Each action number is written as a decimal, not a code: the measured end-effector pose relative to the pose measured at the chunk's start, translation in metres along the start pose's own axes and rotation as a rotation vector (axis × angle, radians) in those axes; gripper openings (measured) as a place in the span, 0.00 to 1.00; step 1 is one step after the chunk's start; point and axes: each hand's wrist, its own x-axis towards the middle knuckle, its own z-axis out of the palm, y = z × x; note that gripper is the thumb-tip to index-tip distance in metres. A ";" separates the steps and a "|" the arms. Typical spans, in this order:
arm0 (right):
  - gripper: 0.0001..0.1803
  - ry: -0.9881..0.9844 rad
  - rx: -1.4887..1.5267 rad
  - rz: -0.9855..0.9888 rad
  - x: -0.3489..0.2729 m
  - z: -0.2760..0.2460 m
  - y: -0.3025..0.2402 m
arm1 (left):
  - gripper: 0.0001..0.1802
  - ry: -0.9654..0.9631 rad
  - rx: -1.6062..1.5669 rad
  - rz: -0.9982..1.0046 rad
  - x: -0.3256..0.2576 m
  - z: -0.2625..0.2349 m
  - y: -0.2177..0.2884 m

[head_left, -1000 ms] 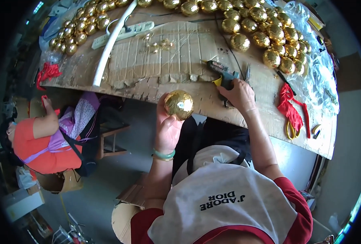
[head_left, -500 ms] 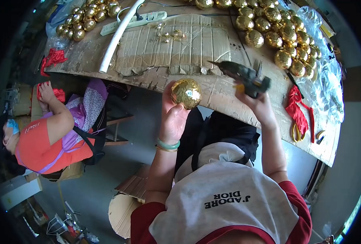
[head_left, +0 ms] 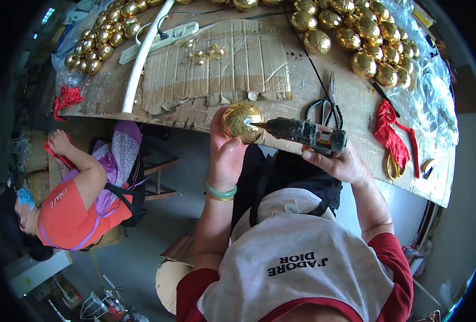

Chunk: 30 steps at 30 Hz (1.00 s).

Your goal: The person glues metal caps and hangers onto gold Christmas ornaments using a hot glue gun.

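A shiny gold ball ornament (head_left: 240,119) rests in the closed grasp of my left hand (head_left: 226,158), just off the table's front edge. There is a small pale spot on the ball's side. My right hand (head_left: 345,161) grips a dark glue gun (head_left: 305,134) from below. The gun lies level, its nozzle pointing left at the pale spot. The tip touches or nearly touches the ball; I cannot tell which. Behind the gun, black-handled scissors (head_left: 325,110) lie on the table.
Flattened cardboard (head_left: 222,61) with small gold caps covers the table's middle. Gold balls (head_left: 375,45) crowd the right back. A power strip (head_left: 160,43) and white tube (head_left: 147,59) lie left. Red cloth (head_left: 391,134) lies right. A co-worker (head_left: 77,198) in orange sits left.
My right hand has brought the glue gun left and down, turning it level, so its nozzle meets the ball. The left hand still holds the ball. The scissors now show more fully.
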 end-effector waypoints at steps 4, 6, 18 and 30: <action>0.13 0.032 -0.066 0.018 -0.001 -0.007 -0.005 | 0.40 -0.017 0.027 -0.005 0.003 0.007 -0.006; 0.15 0.023 -0.143 -0.032 -0.004 -0.011 -0.003 | 0.39 -0.023 0.038 -0.015 0.005 0.008 -0.010; 0.18 0.064 -0.120 -0.052 -0.009 -0.013 0.006 | 0.39 -0.022 0.020 -0.041 0.006 0.017 -0.014; 0.15 0.047 -0.176 -0.066 -0.009 -0.013 0.003 | 0.40 -0.018 0.008 -0.040 0.006 0.013 -0.014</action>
